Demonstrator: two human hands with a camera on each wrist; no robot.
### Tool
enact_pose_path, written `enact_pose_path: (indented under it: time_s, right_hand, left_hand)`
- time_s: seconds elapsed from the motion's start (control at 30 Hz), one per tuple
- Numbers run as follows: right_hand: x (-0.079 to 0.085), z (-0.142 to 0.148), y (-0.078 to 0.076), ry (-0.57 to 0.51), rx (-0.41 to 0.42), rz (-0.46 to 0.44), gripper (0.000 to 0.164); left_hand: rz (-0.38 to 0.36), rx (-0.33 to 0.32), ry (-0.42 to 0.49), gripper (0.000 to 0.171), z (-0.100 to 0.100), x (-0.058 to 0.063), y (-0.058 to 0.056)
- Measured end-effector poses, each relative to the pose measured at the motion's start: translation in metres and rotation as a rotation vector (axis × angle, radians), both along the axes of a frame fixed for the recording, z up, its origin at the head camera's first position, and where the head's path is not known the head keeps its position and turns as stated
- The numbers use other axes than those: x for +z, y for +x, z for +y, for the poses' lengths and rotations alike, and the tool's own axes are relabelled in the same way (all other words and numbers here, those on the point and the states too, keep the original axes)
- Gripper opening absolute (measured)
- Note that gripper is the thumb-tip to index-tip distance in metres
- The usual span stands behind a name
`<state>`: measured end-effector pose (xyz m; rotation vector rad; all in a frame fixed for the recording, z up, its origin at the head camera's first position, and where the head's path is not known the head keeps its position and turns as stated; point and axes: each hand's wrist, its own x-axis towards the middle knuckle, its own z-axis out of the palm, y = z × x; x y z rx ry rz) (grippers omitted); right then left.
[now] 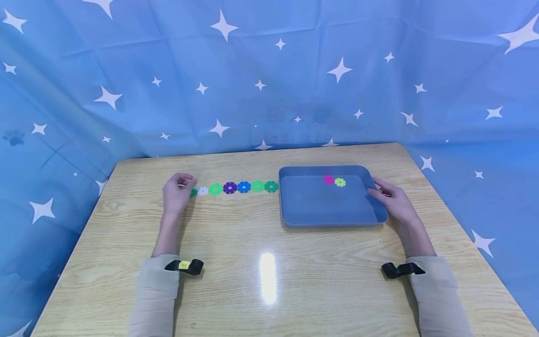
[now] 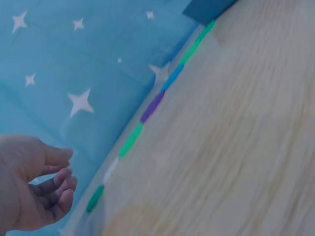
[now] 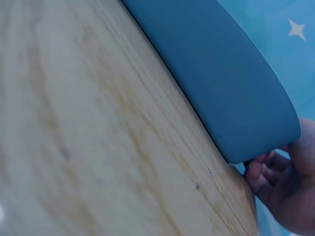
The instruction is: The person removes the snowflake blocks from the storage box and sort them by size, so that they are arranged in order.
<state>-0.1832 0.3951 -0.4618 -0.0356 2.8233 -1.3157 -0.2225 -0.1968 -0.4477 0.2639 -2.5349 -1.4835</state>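
Observation:
Several notched plastic discs lie flat in a row on the table, a blue disc and a purple disc among them. My left hand hovers by the row's left end, partly covering a dark green disc in the head view. Its fingers are loosely bent with nothing between them. Beside that disc lies a white disc. My right hand holds the right side of a blue tray, thumb over the rim and fingers outside the wall. Inside the tray are a pink disc and a yellow-green disc.
The wooden table reaches back to a blue curtain with white stars. The tray's left wall stands close to the right end of the row. A bright glare marks the tabletop near the middle.

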Motion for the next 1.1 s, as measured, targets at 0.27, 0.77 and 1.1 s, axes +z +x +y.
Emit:
enact_pose_path:
  time_s: [0.27,0.77,1.1]
  right_hand:
    - [-0.002,0.001,-0.001,0.011,-0.007,0.0,0.064]
    - [0.002,0.0,0.0,0.006,-0.013,-0.017,0.063]
    - [-0.004,0.003,-0.003,0.009,-0.016,-0.01,0.063]
  left_hand:
    - [0.087,-0.168,0.049,0.023,0.038,0.01,0.002]
    - [0.162,-0.467,0.078,0.014,0.118,0.012,0.005]
    - [0.184,-0.604,0.025,0.01,0.176,0.014,0.008]
